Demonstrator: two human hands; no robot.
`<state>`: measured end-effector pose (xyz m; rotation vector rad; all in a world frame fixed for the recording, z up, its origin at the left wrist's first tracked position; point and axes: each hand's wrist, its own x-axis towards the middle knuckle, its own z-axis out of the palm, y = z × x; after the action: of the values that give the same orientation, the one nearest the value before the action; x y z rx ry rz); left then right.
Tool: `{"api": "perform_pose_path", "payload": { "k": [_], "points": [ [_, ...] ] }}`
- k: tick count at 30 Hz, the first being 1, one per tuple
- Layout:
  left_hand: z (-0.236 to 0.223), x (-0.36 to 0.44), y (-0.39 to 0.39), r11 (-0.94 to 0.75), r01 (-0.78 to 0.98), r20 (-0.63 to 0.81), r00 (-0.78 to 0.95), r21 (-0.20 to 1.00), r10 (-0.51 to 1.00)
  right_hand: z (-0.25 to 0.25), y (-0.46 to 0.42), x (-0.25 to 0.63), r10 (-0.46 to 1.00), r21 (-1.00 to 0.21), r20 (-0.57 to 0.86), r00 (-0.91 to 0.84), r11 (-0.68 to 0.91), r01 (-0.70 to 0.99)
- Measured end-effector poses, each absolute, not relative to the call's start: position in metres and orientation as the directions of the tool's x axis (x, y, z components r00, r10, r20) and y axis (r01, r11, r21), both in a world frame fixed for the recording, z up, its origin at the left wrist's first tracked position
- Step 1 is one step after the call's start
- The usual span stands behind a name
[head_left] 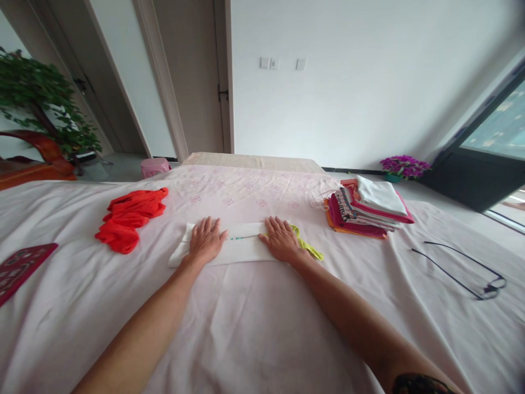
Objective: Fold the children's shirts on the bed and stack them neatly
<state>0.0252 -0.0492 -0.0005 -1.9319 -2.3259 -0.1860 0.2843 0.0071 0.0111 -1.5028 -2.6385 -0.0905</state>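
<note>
A folded white cloth (241,249) with a yellow-green strap (308,249) lies across the middle of the pale pink sheet (262,328). My left hand (206,239) rests flat on the cloth's left part, fingers stretched out. My right hand (281,238) lies flat on its right part, fingers spread, beside the strap. Neither hand grips anything.
A crumpled red garment (130,218) lies to the left. A stack of folded clothes (369,208) sits to the right. A dark red patterned item (18,268) is at the far left, and a thin black cord (463,268) at the right. Behind are a pink stool (155,166), a plant (36,104) and purple flowers (404,166).
</note>
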Motion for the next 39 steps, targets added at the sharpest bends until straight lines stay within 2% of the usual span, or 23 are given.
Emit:
{"api": "perform_pose_path", "payload": {
  "k": [7,12,16,20,23,27,30,32,36,39],
  "points": [
    [-0.001,-0.021,-0.063,0.336,0.942,0.134,-0.332,-0.01,0.934,0.014,0.01,0.304,0.888,0.02,0.06,-0.456,0.455,0.89],
    [0.006,-0.025,-0.075,0.389,0.921,0.202,-0.38,-0.007,0.903,0.019,0.012,0.323,0.905,-0.002,0.031,-0.424,0.424,0.906],
    [0.014,-0.024,-0.091,0.469,0.883,0.244,-0.457,0.008,0.855,0.028,0.003,0.32,0.898,-0.013,0.169,-0.406,0.414,0.91],
    [0.022,-0.021,-0.1,0.536,0.844,0.233,-0.521,-0.001,0.821,0.036,-0.02,0.289,0.754,-0.039,0.31,-0.579,0.619,0.784],
    [0.03,-0.018,-0.099,0.567,0.821,0.138,-0.57,0.068,0.81,0.033,-0.032,0.263,0.675,-0.08,0.264,-0.688,0.727,0.682],
    [0.041,-0.024,-0.095,0.615,0.777,-0.025,-0.618,0.137,0.786,0.02,-0.032,0.249,0.672,-0.149,0.132,-0.729,0.741,0.655],
    [0.047,-0.035,-0.091,0.625,0.766,-0.114,-0.615,0.15,0.78,0.013,-0.03,0.251,0.672,-0.17,0.149,-0.725,0.74,0.651],
    [0.048,-0.043,-0.089,0.603,0.773,-0.156,-0.582,0.199,0.798,0.012,-0.03,0.253,0.671,-0.177,0.173,-0.721,0.742,0.647],
    [0.051,-0.049,-0.09,0.488,0.794,-0.103,-0.487,0.361,0.868,0.013,-0.032,0.254,0.671,-0.182,0.197,-0.715,0.742,0.646],
    [0.061,-0.045,-0.088,0.407,0.817,0.001,-0.446,0.409,0.895,0.015,-0.034,0.254,0.672,-0.192,0.185,-0.718,0.741,0.644]
  ]
}}
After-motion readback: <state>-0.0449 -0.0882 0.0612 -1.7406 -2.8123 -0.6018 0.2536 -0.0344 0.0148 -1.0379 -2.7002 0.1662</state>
